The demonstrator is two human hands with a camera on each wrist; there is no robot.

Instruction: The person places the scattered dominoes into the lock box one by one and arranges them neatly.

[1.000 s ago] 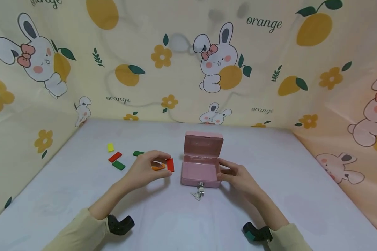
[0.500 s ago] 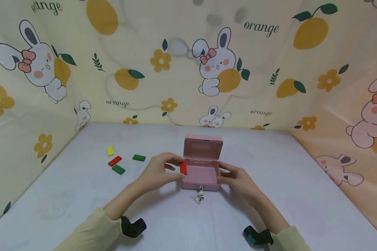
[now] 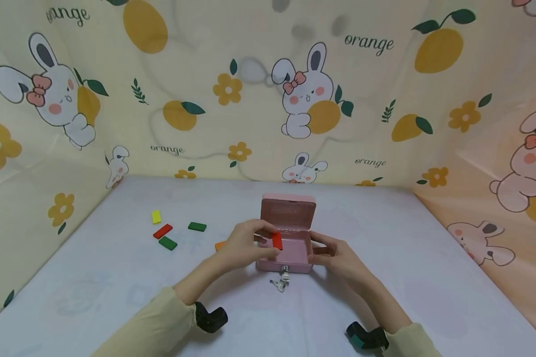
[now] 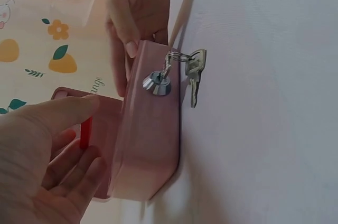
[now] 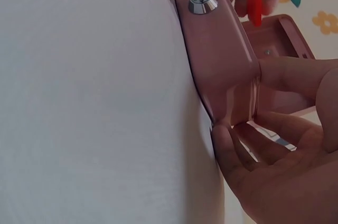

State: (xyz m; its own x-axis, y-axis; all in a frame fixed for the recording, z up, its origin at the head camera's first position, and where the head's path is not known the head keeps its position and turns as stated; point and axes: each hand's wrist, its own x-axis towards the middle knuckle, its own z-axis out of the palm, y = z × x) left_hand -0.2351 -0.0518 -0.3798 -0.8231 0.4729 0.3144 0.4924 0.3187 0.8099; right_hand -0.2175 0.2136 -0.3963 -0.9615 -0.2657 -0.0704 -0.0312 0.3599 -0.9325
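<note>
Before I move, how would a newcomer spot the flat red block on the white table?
On the white table, from the open pink rectangular box look left. There the flat red rectangular block lies between a yellow block and a green block; neither neighbour is red, and another red block is pinched in the left hand.

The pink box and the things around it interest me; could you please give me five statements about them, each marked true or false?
1. The right hand holds the pink box. True.
2. The lid is closed. False: it stands open.
3. The left hand holds a red block. True.
4. The keys are inside the box. False: they are outside, by the lock.
5. Two green blocks lie left of the box in the head view. True.
</note>
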